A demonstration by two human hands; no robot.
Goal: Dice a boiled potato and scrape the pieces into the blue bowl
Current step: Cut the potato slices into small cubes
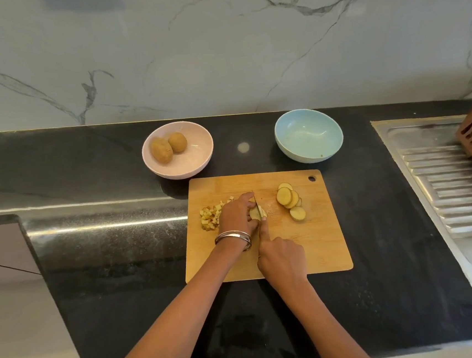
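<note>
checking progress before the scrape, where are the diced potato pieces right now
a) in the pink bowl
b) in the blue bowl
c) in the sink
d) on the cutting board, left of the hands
d: the diced potato pieces lie heaped on the cutting board left of the left hand, while the blue bowl holds none.

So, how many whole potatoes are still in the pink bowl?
2: the larger potato lies left, the smaller potato right, touching, inside the pink bowl. None appears hidden.
</note>
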